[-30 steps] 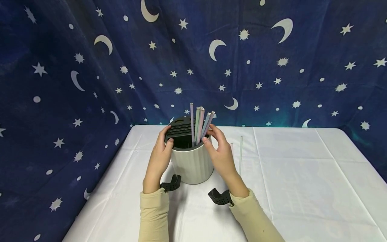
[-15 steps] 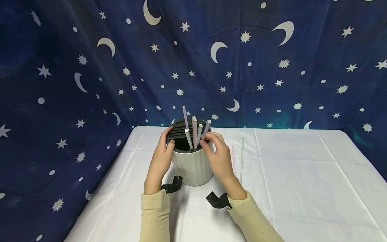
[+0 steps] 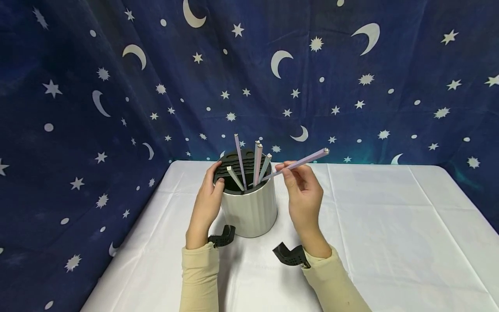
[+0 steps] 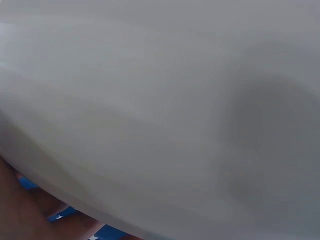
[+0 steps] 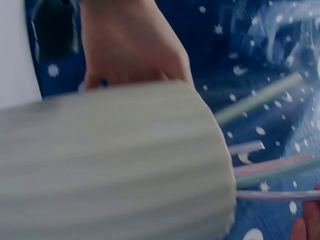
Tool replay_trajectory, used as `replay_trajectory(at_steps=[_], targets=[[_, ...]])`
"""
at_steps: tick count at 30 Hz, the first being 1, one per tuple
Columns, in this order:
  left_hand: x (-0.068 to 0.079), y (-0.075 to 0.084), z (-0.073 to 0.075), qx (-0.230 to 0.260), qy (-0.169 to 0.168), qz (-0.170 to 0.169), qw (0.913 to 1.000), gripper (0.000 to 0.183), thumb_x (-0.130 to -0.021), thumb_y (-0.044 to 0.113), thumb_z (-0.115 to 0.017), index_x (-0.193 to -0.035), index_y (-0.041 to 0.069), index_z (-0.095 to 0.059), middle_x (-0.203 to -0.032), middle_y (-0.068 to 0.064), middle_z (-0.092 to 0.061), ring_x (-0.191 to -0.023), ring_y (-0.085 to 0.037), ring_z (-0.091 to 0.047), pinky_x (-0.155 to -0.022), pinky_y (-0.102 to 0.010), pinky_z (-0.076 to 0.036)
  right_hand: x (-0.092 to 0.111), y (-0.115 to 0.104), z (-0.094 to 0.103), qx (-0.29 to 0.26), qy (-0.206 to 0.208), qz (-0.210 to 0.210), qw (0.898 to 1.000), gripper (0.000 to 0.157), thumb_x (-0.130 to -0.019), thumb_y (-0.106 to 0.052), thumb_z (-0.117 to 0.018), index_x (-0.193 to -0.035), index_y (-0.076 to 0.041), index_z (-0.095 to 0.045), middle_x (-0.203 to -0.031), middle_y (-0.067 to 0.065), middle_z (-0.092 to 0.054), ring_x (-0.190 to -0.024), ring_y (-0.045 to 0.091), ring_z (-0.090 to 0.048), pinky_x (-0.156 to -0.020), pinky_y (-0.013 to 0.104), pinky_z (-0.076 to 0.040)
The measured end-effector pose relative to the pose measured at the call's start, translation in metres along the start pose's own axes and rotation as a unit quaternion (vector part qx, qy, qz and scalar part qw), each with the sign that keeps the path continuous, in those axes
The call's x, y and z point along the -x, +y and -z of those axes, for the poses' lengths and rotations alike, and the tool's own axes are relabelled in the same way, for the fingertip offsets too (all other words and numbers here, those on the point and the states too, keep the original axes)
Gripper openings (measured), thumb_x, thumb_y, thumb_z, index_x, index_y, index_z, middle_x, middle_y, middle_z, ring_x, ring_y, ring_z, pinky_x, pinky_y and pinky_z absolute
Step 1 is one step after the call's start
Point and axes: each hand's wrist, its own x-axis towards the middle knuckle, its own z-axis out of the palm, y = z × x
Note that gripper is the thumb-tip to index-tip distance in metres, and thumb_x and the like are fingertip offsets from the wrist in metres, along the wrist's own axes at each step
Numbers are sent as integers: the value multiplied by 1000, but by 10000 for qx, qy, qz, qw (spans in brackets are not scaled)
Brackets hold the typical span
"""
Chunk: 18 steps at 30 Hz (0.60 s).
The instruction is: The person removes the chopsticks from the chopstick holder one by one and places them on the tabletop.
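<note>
A white ribbed knife holder (image 3: 249, 216) with a black slotted top (image 3: 238, 162) stands upright. My left hand (image 3: 206, 201) grips its left side, thumb at the rim. In the right wrist view the left hand (image 5: 132, 45) shows behind the holder. My right hand (image 3: 306, 197), right of the holder, pinches a lilac chopstick (image 3: 308, 160) that tilts far right, its lower end inside the rim. Another lilac chopstick (image 3: 239, 156), a pink chopstick (image 3: 257, 162), a blue chopstick (image 3: 266, 167) and a green chopstick (image 3: 235, 178) lean in the open compartment. Fingers (image 4: 75, 225) edge the left wrist view.
A white cloth (image 3: 390, 234) covers the table. Behind and to the left hangs a dark blue curtain (image 3: 335, 86) with moons and stars. Black camera mounts (image 3: 290, 255) sit at both wrists.
My right hand has moved right from the rim, tilting the lilac chopstick outward. The other chopsticks in the holder have spread. Two chopsticks on the cloth are now out of sight. My left hand stays put.
</note>
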Motion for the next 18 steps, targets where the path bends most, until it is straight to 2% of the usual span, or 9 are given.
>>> replay_trajectory(at_steps=[4,7,14,16,18], targets=[[1,-1,0,25,-16,-10,10000,47,-94,33,-33,-141,35,-29,-146,3,-32,-131,-20,-34,-102,-48,-32,-10,4,14,-448,448,-14,9980,21,-88,0,-56,-106,11,-58,-94,7,-68,-87,19,-64,-79,29,-51],[1,-1,0,42,-18,-33,10000,47,-94,33,-33,-141,35,-29,-146,3,-32,-131,-20,-34,-102,-48,-31,-18,8,26,-819,862,28,9929,22,-88,1,-55,-105,15,-55,-91,12,-67,-84,22,-63,-73,30,-52],[0,-1,1,84,2,-77,9999,47,-94,33,-33,-141,36,-29,-145,4,-33,-131,-19,-34,-102,-48,-31,-34,16,56,-1863,1813,-201,9654,24,-87,-1,-57,-107,12,-55,-87,20,-64,-80,26,-63,-65,29,-53],[0,-1,1,90,-2,-77,9999,47,-94,32,-33,-141,36,-29,-145,4,-33,-131,-19,-34,-103,-48,-31,-37,19,65,-1977,1968,-286,9599,24,-87,-1,-58,-107,12,-55,-86,20,-64,-79,26,-63,-64,28,-53],[-1,-2,0,99,-9,-65,9999,47,-94,33,-33,-140,37,-29,-145,4,-33,-131,-19,-34,-103,-48,-31,-39,23,72,-1850,2058,-424,9600,25,-86,-3,-60,-106,12,-56,-84,19,-65,-79,26,-64,-65,26,-53]])
